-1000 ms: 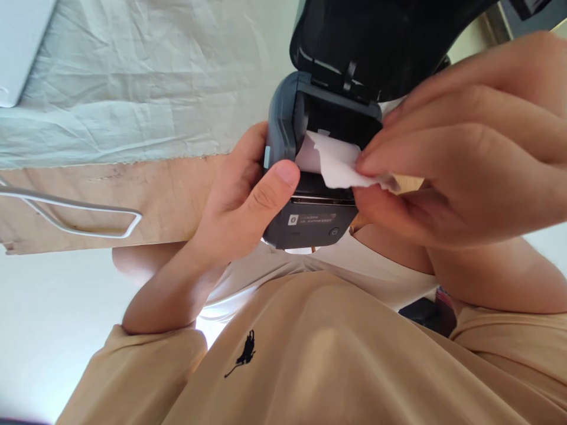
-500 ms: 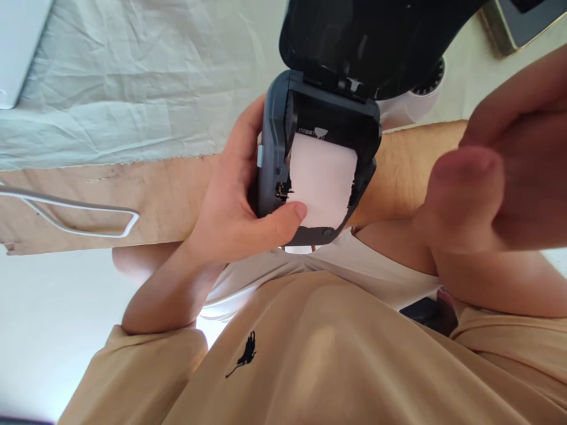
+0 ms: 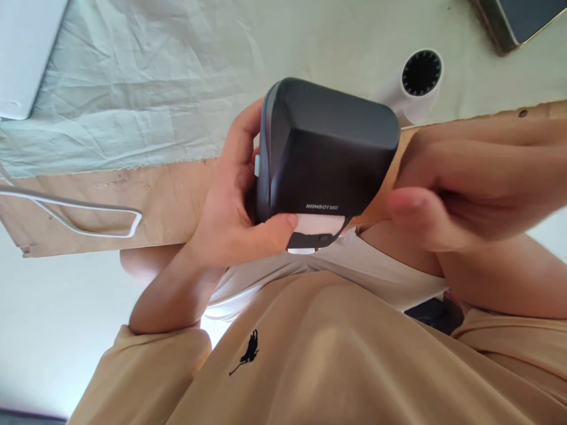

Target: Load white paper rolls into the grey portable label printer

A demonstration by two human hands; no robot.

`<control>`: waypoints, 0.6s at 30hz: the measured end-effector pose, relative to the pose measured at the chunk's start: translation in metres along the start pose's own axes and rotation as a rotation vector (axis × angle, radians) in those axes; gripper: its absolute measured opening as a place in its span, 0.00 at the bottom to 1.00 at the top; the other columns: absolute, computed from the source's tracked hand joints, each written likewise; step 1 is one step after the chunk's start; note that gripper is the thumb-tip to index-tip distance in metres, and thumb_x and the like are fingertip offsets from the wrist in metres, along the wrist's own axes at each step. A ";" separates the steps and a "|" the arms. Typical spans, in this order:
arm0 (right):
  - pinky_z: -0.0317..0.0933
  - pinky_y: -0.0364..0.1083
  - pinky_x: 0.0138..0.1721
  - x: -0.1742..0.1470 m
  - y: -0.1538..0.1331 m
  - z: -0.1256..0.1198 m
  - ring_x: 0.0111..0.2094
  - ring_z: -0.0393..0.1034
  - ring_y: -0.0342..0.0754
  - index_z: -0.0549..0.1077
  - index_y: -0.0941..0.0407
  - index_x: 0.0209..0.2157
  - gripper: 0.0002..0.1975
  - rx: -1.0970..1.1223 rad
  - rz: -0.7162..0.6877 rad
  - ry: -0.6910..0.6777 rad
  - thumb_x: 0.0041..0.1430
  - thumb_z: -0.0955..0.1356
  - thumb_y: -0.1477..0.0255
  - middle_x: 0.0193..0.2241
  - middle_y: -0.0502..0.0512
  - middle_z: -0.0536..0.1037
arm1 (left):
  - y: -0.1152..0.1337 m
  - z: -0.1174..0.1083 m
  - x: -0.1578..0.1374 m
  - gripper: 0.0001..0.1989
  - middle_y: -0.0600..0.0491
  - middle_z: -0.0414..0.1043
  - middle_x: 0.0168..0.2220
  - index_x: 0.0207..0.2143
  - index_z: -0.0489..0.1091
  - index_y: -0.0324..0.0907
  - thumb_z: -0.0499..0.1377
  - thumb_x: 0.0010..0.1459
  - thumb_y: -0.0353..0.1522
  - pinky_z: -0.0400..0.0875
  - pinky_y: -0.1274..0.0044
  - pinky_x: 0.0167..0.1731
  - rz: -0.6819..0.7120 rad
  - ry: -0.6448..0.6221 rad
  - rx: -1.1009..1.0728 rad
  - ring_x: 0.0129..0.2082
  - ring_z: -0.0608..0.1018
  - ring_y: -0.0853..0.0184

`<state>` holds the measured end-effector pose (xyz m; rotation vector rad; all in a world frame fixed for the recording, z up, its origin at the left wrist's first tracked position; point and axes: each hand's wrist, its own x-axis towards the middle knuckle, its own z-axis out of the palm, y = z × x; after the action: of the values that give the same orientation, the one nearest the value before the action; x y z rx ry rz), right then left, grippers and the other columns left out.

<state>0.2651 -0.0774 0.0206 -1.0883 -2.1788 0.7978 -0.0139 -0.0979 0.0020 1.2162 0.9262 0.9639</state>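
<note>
My left hand (image 3: 241,206) is wrapped round the side of a dark label printer (image 3: 332,150), holding it above the table's front edge. Its lid is down and bears the word NIIMBOT. A strip of white label paper (image 3: 321,224) shows below the lid's lower edge, with my left thumb pressing on its left end. Right of the printer and apart from it is my right hand (image 3: 460,183), blurred by motion. Its fingers are loosely bent and the thumb stands away from them, with nothing seen between. The inside of the printer is hidden.
A white cylinder with a dark slotted end (image 3: 422,74) lies behind the printer. A dark box-like object (image 3: 527,23) sits at the far right, a pale flat device (image 3: 26,53) at the far left. A white cable (image 3: 88,206) runs over the wooden edge (image 3: 177,183).
The printer's lid has swung down from open to shut, covering most of the white paper. My right hand has moved left, closer to the printer. My left hand keeps its hold.
</note>
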 end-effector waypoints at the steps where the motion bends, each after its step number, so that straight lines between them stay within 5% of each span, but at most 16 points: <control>1: 0.44 0.46 0.30 0.005 -0.003 0.001 0.25 0.49 0.33 0.70 0.59 0.20 0.33 0.009 -0.091 0.003 0.79 0.71 0.56 0.19 0.50 0.61 | 0.000 0.000 -0.001 0.37 0.57 0.83 0.58 0.71 0.75 0.59 0.78 0.64 0.52 0.89 0.66 0.56 0.004 -0.003 -0.011 0.55 0.86 0.62; 4: 0.45 0.46 0.29 0.015 -0.007 0.000 0.26 0.52 0.34 0.69 0.58 0.21 0.29 0.021 -0.239 -0.020 0.78 0.72 0.64 0.19 0.49 0.61 | 0.001 0.003 -0.003 0.38 0.53 0.81 0.56 0.69 0.78 0.58 0.79 0.61 0.55 0.90 0.65 0.53 -0.048 0.009 -0.072 0.54 0.86 0.58; 11: 0.53 0.44 0.31 0.008 0.006 -0.001 0.27 0.62 0.34 0.78 0.58 0.24 0.28 0.089 -0.090 -0.152 0.80 0.71 0.58 0.23 0.50 0.75 | 0.004 0.007 0.000 0.29 0.53 0.82 0.48 0.61 0.82 0.53 0.77 0.64 0.54 0.86 0.63 0.51 -0.130 0.055 -0.077 0.49 0.85 0.58; 18: 0.50 0.43 0.29 0.007 0.008 0.008 0.25 0.59 0.31 0.77 0.59 0.24 0.35 0.085 -0.012 -0.134 0.81 0.68 0.50 0.23 0.49 0.76 | 0.008 0.008 -0.002 0.29 0.54 0.81 0.47 0.60 0.82 0.52 0.78 0.62 0.53 0.85 0.70 0.44 -0.157 0.098 -0.093 0.45 0.85 0.62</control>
<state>0.2600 -0.0700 0.0114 -1.0051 -2.2371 0.9738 -0.0080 -0.1017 0.0108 1.0099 1.0275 0.9361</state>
